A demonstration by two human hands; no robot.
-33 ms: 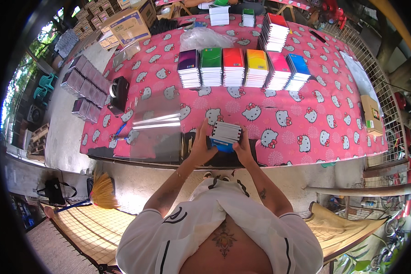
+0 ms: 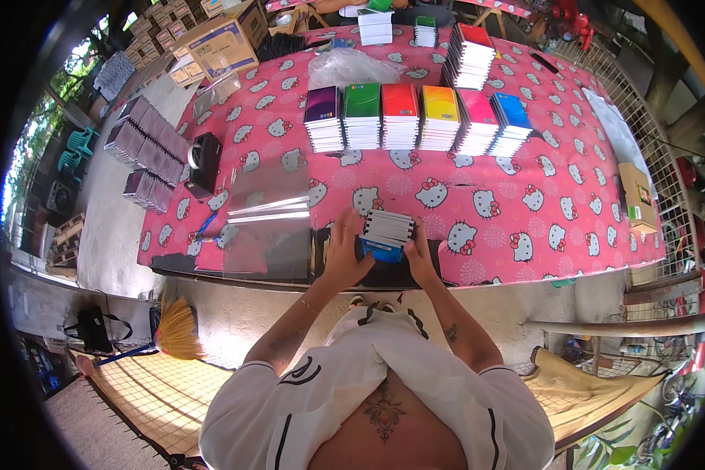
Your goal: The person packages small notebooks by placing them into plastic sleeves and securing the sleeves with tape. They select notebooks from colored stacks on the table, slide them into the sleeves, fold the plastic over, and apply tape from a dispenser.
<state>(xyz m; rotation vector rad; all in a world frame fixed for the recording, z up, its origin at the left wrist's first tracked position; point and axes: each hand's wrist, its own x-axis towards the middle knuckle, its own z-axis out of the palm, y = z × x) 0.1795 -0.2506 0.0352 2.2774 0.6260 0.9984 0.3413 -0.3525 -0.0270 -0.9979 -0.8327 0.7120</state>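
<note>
A small stack of spiral-bound notebooks (image 2: 388, 227) stands at the table's near edge, white page edges and dark binding coils facing up. A blue cover shows on its near side. My left hand (image 2: 343, 254) is along the stack's left side, fingers stretched out and spread, thumb by the blue cover; whether the fingers touch it is hard to tell. On the right side, my right hand (image 2: 420, 254) has its fingers against the stack. Farther back is a row of notebook piles: purple (image 2: 323, 117), green (image 2: 362, 116), red (image 2: 400, 116), yellow (image 2: 439, 117), pink (image 2: 476, 121) and blue (image 2: 512, 124).
Clear plastic sheets (image 2: 266, 219) lie left of my hands, near a blue pen (image 2: 207, 224) and a black case (image 2: 203, 164). A taller notebook pile (image 2: 471, 56) and a crumpled plastic bag (image 2: 352, 67) are behind the row. A cardboard box (image 2: 637, 197) sits far right. Another person is across the table.
My left hand has shifted slightly, its fingers a little farther from the stack. The stack and my right hand look nearly unchanged.
</note>
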